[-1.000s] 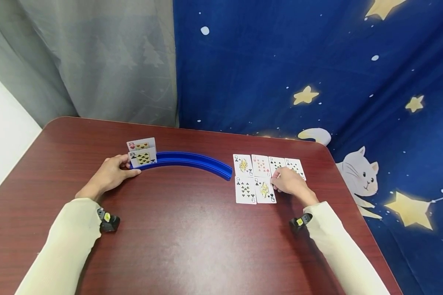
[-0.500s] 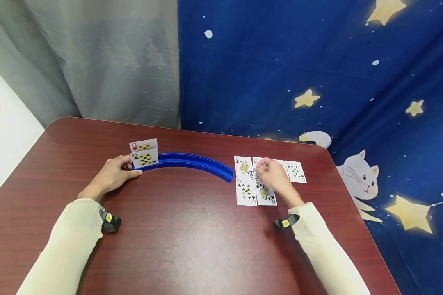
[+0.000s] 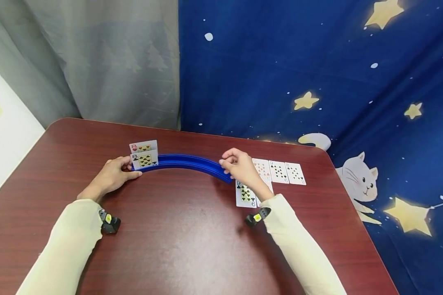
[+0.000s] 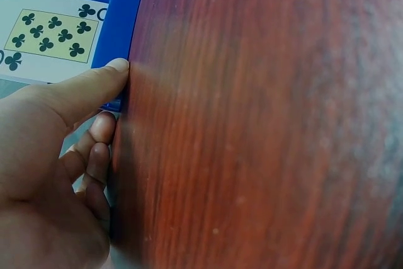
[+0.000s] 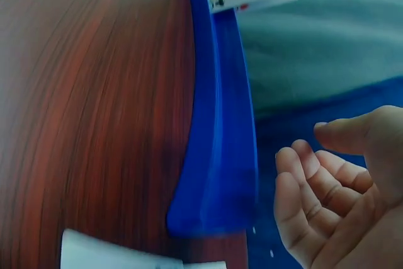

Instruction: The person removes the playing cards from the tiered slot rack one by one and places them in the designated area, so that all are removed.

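Observation:
My left hand (image 3: 112, 176) grips the left end of a curved blue card holder (image 3: 192, 161), its thumb on the front edge in the left wrist view. Two playing cards stand in the slots there: an eight of clubs (image 3: 145, 159) in front and an eight of hearts (image 3: 145, 147) behind. Over the holder's right end hovers my right hand (image 3: 243, 168), fingers loosely curled. The right wrist view shows this hand (image 5: 334, 187) with its thumb apart from the fingers and nothing between them.
Face up on the table right of the holder lie a nine of clubs (image 3: 246, 193), a red card (image 3: 261, 168) and two black-suited cards. My right hand and wrist hide other cards there. Curtains hang behind the table (image 3: 170, 246).
My right hand has moved left, from over the laid-out cards to the right end of the card holder. My left hand stays at the other end.

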Motion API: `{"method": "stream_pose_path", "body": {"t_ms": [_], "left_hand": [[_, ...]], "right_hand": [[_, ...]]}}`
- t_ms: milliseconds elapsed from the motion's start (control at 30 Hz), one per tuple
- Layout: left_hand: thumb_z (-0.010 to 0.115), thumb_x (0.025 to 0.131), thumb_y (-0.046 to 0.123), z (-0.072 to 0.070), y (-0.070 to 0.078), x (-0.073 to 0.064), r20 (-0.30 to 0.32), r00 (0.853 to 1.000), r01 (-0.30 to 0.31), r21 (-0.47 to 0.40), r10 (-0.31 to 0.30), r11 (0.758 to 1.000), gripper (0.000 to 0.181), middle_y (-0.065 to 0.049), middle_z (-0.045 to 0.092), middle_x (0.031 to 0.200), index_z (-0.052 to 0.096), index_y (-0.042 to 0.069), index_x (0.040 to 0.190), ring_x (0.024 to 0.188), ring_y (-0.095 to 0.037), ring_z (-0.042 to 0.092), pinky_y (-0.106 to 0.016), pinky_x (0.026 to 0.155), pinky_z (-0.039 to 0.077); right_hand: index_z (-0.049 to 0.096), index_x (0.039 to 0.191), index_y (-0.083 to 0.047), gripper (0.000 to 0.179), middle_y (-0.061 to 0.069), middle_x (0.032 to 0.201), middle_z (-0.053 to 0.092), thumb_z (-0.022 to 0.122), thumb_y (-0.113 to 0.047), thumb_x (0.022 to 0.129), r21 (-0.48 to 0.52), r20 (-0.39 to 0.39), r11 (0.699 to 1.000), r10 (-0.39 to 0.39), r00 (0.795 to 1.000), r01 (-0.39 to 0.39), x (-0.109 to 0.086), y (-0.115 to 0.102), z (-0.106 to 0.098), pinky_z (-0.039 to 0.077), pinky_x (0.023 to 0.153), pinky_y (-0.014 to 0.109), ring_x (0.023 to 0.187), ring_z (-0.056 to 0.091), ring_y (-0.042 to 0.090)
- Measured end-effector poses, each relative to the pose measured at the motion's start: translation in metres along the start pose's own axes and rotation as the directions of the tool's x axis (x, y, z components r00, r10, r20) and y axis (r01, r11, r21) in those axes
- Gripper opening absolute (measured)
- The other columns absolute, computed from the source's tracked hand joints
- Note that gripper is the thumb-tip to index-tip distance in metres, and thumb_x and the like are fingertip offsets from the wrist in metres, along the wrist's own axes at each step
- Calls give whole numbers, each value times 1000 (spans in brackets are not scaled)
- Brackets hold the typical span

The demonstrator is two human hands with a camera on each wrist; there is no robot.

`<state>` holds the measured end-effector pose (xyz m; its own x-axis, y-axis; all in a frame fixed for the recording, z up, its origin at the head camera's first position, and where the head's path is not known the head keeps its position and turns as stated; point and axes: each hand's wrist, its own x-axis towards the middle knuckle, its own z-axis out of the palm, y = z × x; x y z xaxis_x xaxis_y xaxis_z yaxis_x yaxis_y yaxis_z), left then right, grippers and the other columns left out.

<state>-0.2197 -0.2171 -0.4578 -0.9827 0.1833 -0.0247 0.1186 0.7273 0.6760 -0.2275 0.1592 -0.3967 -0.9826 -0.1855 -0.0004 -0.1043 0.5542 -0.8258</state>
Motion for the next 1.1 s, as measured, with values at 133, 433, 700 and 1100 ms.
{"method": "stream_pose_path", "body": {"t_ms": [133, 433, 700, 1100], "left_hand": [[73, 91, 23, -1, 0, -1, -1, 1000, -3, -3, 3, 1000, 29, -15, 56, 95, 57, 1, 97, 94, -32, 54, -42, 80, 39], [74, 90, 24, 0, 0, -3, -4, 1000, -1, -11, 1, 1000, 33, -18, 58, 98, 57, -2, 104, 94, -33, 55, -44, 81, 41], [74, 90, 24, 1, 1, -4, 1, 1000, 2, -4, -2, 1000, 34, -18, 58, 98, 58, -2, 105, 94, -33, 54, -44, 81, 41], [73, 91, 25, 1, 1, -3, 1, 1000, 14, -4, -14, 1000, 36, -20, 58, 101, 58, -3, 109, 94, -33, 54, -46, 83, 41]], "right_hand": [[62, 107, -2, 18, 20, 90, 72, 68, -13, 94, 32, 53, 998, -47, 997, 45, 6, -12, 19, 51, 51, 25, 73, 70, 32], [63, 117, -4, 26, 11, 97, 71, 68, -15, 94, 87, 147, 992, -106, 983, 94, 13, -29, 59, 53, 53, 27, 84, 69, 39], [63, 123, -7, 31, 7, 109, 69, 68, -19, 95, 96, 148, 989, -123, 981, 110, 18, -35, 87, 52, 53, 24, 79, 68, 35], [63, 126, -10, 35, 6, 118, 68, 70, -21, 93, 66, 169, 993, -110, 980, 100, 24, -49, 113, 53, 54, 24, 83, 70, 26]]}}
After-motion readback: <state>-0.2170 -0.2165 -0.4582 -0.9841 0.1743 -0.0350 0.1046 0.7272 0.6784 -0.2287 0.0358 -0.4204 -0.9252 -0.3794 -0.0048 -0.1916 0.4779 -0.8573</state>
